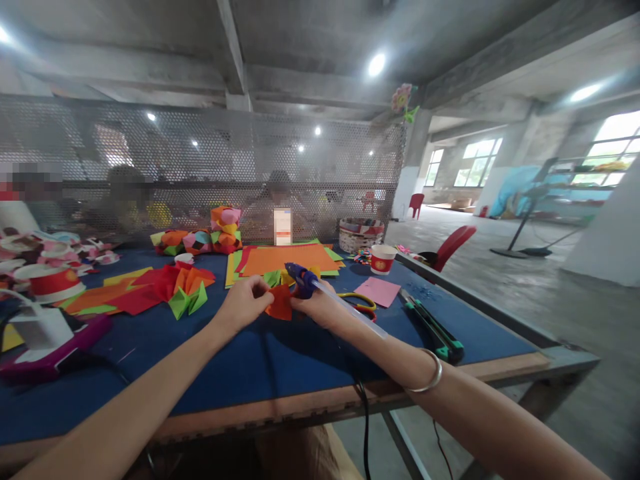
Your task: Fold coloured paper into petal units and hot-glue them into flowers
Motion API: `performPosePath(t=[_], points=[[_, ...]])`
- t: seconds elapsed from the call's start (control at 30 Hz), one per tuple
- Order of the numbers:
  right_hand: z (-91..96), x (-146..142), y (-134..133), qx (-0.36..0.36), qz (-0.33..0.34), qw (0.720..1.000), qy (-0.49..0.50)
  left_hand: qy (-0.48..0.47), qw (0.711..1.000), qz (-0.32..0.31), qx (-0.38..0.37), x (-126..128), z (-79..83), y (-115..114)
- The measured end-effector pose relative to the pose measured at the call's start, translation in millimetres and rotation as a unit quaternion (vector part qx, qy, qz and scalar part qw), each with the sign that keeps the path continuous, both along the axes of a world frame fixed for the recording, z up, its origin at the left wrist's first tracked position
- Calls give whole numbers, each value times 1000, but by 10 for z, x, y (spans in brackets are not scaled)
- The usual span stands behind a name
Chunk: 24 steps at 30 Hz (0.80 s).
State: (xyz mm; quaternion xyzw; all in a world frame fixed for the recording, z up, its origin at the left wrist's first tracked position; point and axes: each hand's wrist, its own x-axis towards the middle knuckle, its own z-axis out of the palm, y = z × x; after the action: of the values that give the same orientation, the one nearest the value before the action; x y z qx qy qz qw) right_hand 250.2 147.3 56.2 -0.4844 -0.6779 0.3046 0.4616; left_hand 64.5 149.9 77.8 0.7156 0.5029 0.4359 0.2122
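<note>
My left hand [244, 305] pinches the left edge of a small folded piece of orange-red paper [280, 304] above the table. In my right hand [320, 305] is a blue glue gun [299, 276], with a long clear glue stick [355, 313] running back over the wrist. The thumb of that hand meets the paper's right edge. Green and yellow paper shows just behind the held piece. Scissors [367, 301] with yellow and red handles lie partly hidden beside my right hand. Left of my left hand sit folded green paper [187, 301] and orange paper [193, 279].
A coloured paper stack [287, 260] lies ahead, near a woven basket [361, 235] and paper cup [383, 259]. Pink paper [377, 291] and utility knives [433, 327] lie right. A purple power strip [60, 350] stands left. A black cord [364, 413] hangs over the front edge.
</note>
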Motion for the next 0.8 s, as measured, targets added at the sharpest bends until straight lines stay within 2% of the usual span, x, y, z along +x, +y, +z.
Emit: performPosePath(t=[0.3, 0.53, 0.67, 0.8], points=[[101, -11, -92, -15, -35, 999, -2, 71, 997, -20, 15, 0, -102, 38], [146, -20, -135, 5, -10, 1000, -27, 8, 990, -142, 11, 41, -133, 28], [134, -12, -124, 13, 3, 999, -36, 26, 987, -160, 6, 39, -131, 25], [101, -4, -99, 10, 12, 999, -28, -4, 985, -170, -14, 32, -137, 33]])
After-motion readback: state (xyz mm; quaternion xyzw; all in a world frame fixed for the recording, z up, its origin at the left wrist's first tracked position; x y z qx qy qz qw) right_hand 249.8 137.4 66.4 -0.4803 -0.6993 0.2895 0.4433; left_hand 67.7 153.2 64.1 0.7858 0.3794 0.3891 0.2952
